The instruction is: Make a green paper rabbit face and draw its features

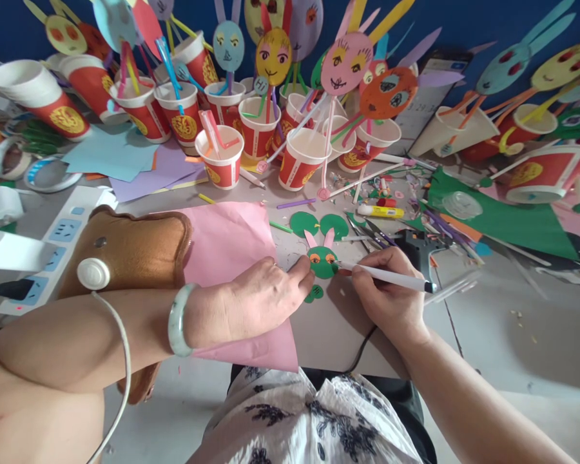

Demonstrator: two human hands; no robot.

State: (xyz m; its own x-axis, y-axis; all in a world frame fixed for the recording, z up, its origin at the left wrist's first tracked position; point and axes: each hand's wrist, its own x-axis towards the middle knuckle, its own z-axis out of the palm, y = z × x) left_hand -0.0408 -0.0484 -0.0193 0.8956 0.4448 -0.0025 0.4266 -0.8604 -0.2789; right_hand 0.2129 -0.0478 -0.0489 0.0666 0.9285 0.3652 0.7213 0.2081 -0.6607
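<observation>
A small green paper rabbit face (323, 268) with pink ears and orange eye patches lies on the table in front of me. My left hand (265, 293) is closed, with its fingertips pressing on the left edge of the face. Pinched in my right hand (391, 293) is a white marker pen (391, 276), its tip at the face's right eye. Just below sits a small green paper piece (315, 294) with dark marks, partly behind my left fingers. Two green paper circles (304, 224) rest above the ears.
Paper cups (258, 132) holding paper animal faces on straws line the back. Pink paper (222, 241) and a brown hand warmer (130, 248) lie left, near a power strip (53, 245). Scissors (379, 233), a glue stick (381, 211), a glue gun (423, 248) and scraps lie right.
</observation>
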